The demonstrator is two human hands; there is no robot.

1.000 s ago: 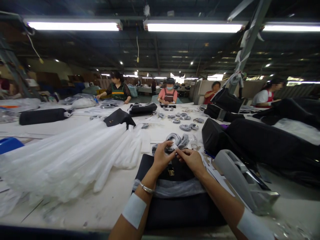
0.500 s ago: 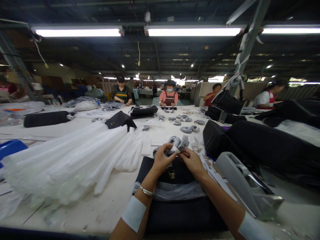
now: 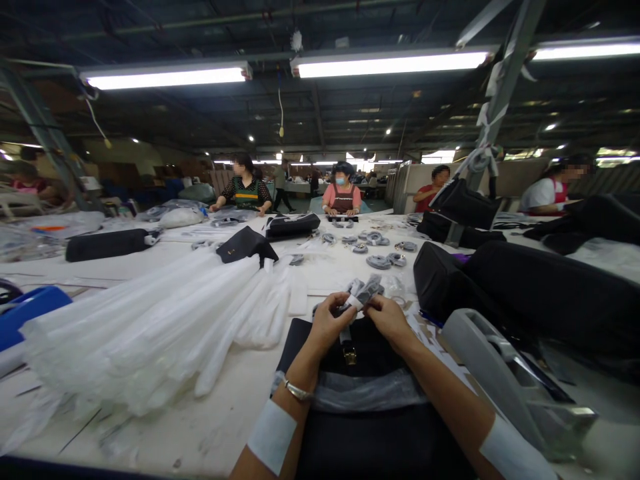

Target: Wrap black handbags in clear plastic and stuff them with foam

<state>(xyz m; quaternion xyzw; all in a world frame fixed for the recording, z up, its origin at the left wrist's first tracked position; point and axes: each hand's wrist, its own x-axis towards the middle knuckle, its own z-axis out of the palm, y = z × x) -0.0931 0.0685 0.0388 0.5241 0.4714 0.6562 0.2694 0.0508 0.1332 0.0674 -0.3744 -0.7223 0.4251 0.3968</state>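
My left hand (image 3: 330, 323) grips a grey coiled strap (image 3: 369, 288) with a white band (image 3: 354, 303) around it. Close beside it, my right hand (image 3: 389, 319) has its fingers pinched together at the bundle's right side; what lies between them is too small to make out. Under both forearms lies a black bag (image 3: 380, 433), with a clear plastic-wrapped handle (image 3: 367, 392) across it. A gold buckle (image 3: 349, 355) shows on a dark strap below my hands.
White foam sleeves (image 3: 145, 327) spread at the left, near a blue object (image 3: 37, 313). A grey tape dispenser (image 3: 493, 373) stands right, before black bags (image 3: 545, 287). More coiled straps (image 3: 379, 261) lie ahead. Several people sit across the table (image 3: 200, 433).
The view has shifted slightly, so things sit lower and further right. My right hand has drawn slightly away from the white band. A person at the back left has turned and spread their arms.
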